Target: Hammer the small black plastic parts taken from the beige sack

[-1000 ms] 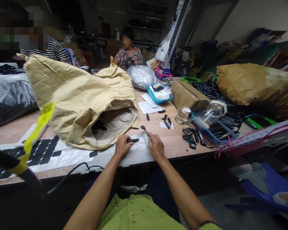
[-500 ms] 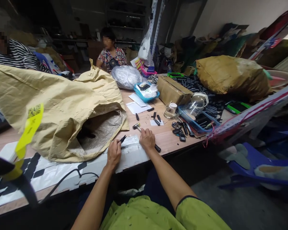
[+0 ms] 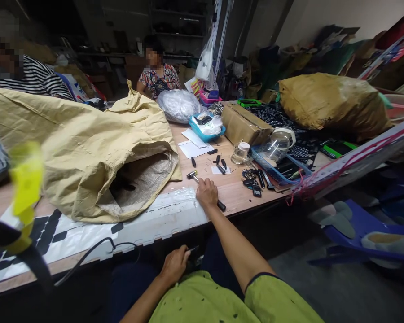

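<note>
The right hand (image 3: 207,193) rests on the pale wood-grained tabletop (image 3: 237,195), fingers curled down around the shaft of a small hammer (image 3: 191,175) with a silvery metal head and a black grip. The hammer lies under that palm: its head sticks out just beyond the fingers, ahead and to the left, and the black butt shows just behind the hand on its right side. Its long axis slants across the table, head away from the body, butt toward the near edge.

The left hand (image 3: 175,265) is below the table edge, above the lap, nearer the body than the right hand and to its left. Its thumb and fingers are closed on a slim dark pointed piece (image 3: 193,249), blurred and partly hidden. The piece juts past the fingertips, its long axis roughly sideways, its tip toward the right and slightly away.

Just left of the right hand lies a flat white plastic-covered panel (image 3: 180,211), with a large beige cloth sack (image 3: 134,134) farther left. Small black oblong casings (image 3: 224,163) lie beyond the right hand; a cluster of black key fobs (image 3: 254,184) sits to its right.
</note>
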Motion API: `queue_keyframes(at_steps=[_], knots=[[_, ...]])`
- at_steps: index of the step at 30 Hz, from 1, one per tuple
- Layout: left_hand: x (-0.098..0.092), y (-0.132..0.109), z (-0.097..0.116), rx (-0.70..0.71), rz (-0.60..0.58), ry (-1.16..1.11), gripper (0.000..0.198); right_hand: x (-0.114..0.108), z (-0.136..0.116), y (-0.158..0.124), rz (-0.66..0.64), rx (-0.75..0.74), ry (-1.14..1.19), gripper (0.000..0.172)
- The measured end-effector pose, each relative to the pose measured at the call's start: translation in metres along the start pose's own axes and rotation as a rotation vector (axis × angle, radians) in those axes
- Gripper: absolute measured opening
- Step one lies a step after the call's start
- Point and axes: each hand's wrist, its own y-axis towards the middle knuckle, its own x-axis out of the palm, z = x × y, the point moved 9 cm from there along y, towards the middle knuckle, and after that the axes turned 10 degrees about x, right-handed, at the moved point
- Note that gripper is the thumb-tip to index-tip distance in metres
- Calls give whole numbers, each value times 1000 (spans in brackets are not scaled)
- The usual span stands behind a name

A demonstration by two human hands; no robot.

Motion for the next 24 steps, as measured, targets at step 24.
queue_keyframes(at_steps=[24], knots=[[-293,-18,-104,-814,1090,-92,52,0,7,-5,41,-23,43,34]])
